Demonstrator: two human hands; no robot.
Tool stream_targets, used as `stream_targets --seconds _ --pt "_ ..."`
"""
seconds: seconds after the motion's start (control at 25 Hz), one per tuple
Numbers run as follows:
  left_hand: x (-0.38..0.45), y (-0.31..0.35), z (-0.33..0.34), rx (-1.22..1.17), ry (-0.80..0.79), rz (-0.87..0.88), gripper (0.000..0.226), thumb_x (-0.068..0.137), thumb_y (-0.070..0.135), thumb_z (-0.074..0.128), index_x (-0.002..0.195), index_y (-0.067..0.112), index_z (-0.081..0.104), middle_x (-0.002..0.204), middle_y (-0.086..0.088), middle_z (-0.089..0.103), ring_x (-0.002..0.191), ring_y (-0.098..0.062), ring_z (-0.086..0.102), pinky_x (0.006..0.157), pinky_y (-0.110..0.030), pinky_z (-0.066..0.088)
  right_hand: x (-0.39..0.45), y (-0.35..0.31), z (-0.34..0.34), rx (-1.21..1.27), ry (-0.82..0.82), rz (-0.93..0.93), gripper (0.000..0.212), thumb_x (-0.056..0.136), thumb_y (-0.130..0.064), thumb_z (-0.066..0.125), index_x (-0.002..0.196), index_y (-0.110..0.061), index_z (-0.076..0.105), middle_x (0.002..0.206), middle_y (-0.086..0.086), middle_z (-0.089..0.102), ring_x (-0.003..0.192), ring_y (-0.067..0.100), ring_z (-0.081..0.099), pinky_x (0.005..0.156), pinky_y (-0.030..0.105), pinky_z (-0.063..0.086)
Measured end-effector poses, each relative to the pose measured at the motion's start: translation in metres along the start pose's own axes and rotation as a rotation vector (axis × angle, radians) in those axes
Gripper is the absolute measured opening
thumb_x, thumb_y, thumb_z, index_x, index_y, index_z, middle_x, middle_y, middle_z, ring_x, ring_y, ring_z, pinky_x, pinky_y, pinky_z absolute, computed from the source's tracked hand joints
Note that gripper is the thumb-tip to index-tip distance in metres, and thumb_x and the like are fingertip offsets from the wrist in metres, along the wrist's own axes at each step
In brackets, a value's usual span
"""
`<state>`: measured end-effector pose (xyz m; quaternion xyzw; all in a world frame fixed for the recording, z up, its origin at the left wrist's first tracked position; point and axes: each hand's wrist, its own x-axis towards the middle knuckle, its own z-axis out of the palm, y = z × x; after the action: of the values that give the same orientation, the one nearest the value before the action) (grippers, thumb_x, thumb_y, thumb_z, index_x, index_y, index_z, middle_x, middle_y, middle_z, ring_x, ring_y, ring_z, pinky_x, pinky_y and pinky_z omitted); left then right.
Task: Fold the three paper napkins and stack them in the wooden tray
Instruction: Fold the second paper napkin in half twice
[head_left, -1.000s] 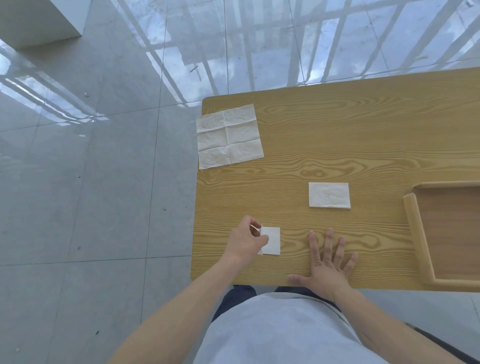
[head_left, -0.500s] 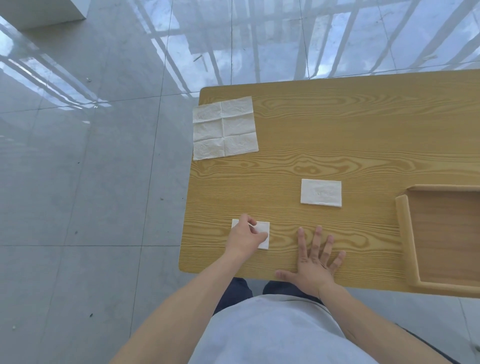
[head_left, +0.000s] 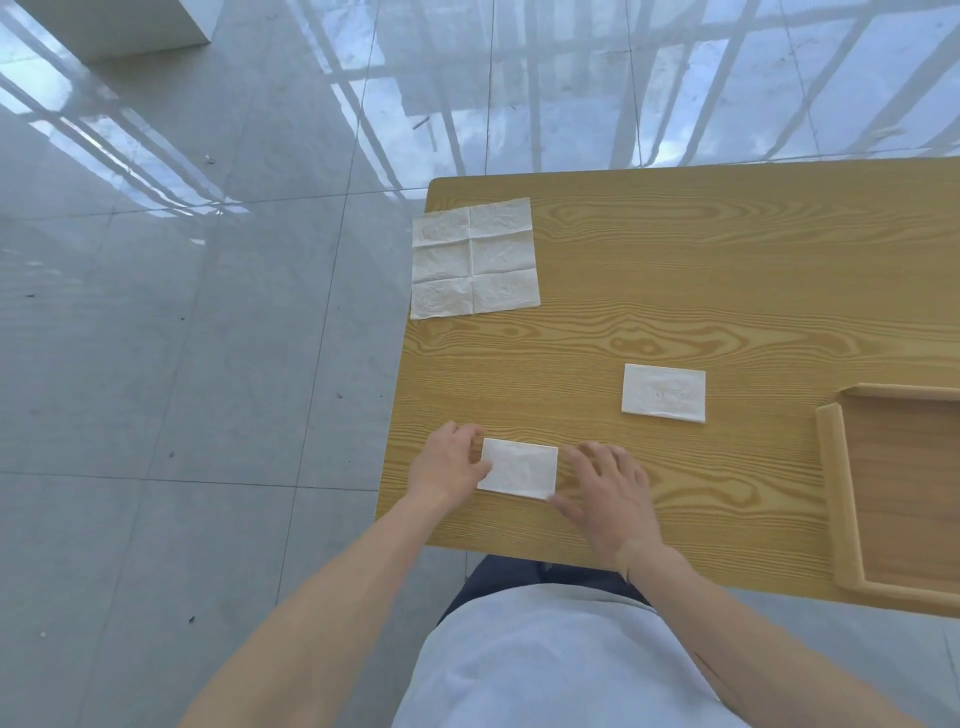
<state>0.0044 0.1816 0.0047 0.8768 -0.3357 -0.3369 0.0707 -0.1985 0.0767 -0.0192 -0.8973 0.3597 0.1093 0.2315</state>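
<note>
A small folded white napkin (head_left: 519, 467) lies near the table's front left edge. My left hand (head_left: 447, 465) touches its left edge with curled fingers. My right hand (head_left: 608, 488) rests at its right edge, fingers spread, thumb at the near right corner. A second folded napkin (head_left: 664, 392) lies flat further right, apart from both hands. An unfolded napkin (head_left: 474, 257) with crease lines sits at the far left corner, slightly over the table edge. The wooden tray (head_left: 836, 493) stands at the right, partly cut off, with nothing in its visible part.
The wooden table (head_left: 727, 270) ends close to my left hand on the left and at my body in front. Glossy grey floor tiles lie beyond it. A white block (head_left: 130, 21) stands at the far top left.
The napkin under my left hand now lies as a wider folded rectangle. My right hand has moved left from the bare table to the napkin's right edge. The camera view shifted.
</note>
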Motion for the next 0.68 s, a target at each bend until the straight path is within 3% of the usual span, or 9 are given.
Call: stream_targets --seconds 0.2,0.36,0.56,0.68 --pt "0.013 0.007 0.002 0.261 0.045 0.165 0.034 0.091 0.031 0.062 0.123 0.025 0.052 0.120 0.001 0.051 0.109 -0.018 0.048 0.080 -0.032 0.049 0.031 -0.019 -0.004 -0.112 -0.014 -0.011 0.062 0.082 -0.055 0.064 0.135 -0.027 0.048 0.134 0.001 0.051 0.127 0.028 0.040 0.100 0.041 0.037" --pt "0.020 0.006 0.001 0.215 0.048 0.218 0.020 0.088 0.021 0.063 0.106 0.021 0.054 0.112 0.001 0.047 0.104 -0.018 0.044 0.079 -0.032 0.048 0.035 -0.023 0.000 -0.112 -0.020 0.001 0.049 0.076 -0.044 0.074 0.118 -0.025 0.059 0.117 0.002 0.058 0.116 0.030 0.048 0.090 0.040 0.041" --pt "0.027 0.002 -0.002 0.164 -0.014 0.329 0.016 0.086 0.016 0.058 0.087 0.024 0.045 0.091 0.006 0.054 0.088 -0.020 0.051 0.069 -0.032 0.042 0.043 -0.027 -0.001 -0.023 -0.065 0.057 0.038 0.077 -0.038 0.072 0.107 -0.029 0.051 0.115 -0.005 0.051 0.118 0.025 0.037 0.091 0.036 0.034" --pt "0.032 -0.003 -0.002 0.055 -0.079 0.373 0.020 0.084 0.015 0.063 0.089 0.026 0.046 0.086 0.010 0.057 0.080 -0.016 0.053 0.063 -0.030 0.039 0.044 -0.027 -0.006 0.067 -0.076 0.127 0.034 0.078 -0.032 0.071 0.098 -0.030 0.043 0.104 -0.010 0.056 0.111 0.021 0.038 0.085 0.035 0.032"
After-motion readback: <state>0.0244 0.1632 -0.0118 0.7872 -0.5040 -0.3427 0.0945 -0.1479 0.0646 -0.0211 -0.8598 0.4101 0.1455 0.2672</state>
